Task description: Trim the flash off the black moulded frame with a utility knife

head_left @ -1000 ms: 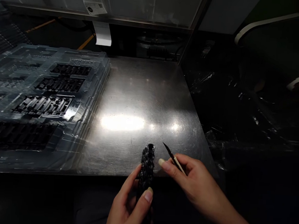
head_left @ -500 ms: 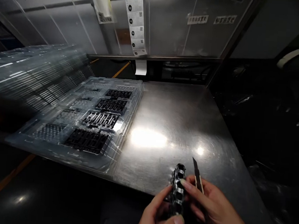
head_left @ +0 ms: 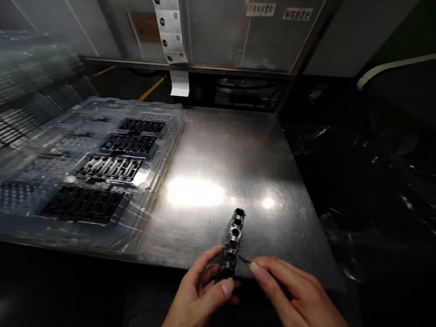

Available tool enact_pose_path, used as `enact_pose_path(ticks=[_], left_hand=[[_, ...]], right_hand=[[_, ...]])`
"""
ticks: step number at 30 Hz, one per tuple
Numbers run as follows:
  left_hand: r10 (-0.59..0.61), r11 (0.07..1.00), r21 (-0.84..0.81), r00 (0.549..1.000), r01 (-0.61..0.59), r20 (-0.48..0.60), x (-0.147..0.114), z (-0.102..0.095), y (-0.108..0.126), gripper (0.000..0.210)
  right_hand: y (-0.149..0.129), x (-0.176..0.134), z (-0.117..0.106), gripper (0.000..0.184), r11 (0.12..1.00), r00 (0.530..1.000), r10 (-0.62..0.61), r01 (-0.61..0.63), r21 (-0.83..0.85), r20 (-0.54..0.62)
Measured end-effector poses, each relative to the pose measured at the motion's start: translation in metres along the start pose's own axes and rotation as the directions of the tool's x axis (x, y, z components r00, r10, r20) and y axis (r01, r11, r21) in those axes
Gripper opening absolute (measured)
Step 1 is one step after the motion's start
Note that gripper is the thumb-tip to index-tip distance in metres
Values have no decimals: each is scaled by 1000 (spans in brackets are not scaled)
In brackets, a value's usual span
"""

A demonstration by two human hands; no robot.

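Black, knobbly and pierced by a row of openings, the narrow part is in your left hand, gripped between thumb and fingers near its lower end. Its upper end points away from you, seen against the tabletop beyond your fingers. Your right hand, just beside it, pinches a slim pointed tool between thumb and fingers. The dark tip is aimed left, at the part's right side; whether it touches, you cannot tell from this view. Most of the tool is hidden by your right hand.

Ahead of both hands stretches a brushed metal tabletop, with bright glare patches on it. To the left of your left hand lies a clear plastic tray with four black ribbed pieces in its right-hand row of compartments. Farther left, well apart from your hands, stands a blurred stack of clear trays. Well beyond your hands, at the far side of the table, a grey panel carries a strip of printed labels.
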State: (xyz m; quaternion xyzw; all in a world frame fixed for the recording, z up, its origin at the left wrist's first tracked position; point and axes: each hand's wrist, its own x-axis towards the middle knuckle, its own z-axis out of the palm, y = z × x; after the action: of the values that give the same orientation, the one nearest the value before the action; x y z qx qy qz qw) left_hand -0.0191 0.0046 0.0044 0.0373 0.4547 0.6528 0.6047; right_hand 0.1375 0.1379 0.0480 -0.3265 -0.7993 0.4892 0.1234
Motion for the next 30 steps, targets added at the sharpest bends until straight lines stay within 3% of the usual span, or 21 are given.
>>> enact_pose_path(ticks=[4, 9, 20, 25, 30], left_hand=[[10, 1000, 26, 1000, -11, 10, -5, 6, 6, 65], [-12, 996, 85, 999, 15, -36, -9, 13, 11, 63], [-30, 981, 185, 992, 52, -121, -9, 22, 17, 63], [-23, 980, 191, 990, 50, -139, -8, 20, 15, 63], [-18, 983, 180, 991, 41, -130, -5, 20, 13, 58]], right_hand=[[-4, 0, 0, 36, 980, 996, -82, 88, -176, 39], [0, -1, -2, 39, 933, 997, -57, 74, -352, 60], [-3, 2, -15, 40, 886, 995, -53, 86, -455, 86], [-4, 1, -16, 36, 837, 991, -110, 134, -531, 77], [-8, -1, -16, 25, 750, 969, -242, 218, -624, 47]])
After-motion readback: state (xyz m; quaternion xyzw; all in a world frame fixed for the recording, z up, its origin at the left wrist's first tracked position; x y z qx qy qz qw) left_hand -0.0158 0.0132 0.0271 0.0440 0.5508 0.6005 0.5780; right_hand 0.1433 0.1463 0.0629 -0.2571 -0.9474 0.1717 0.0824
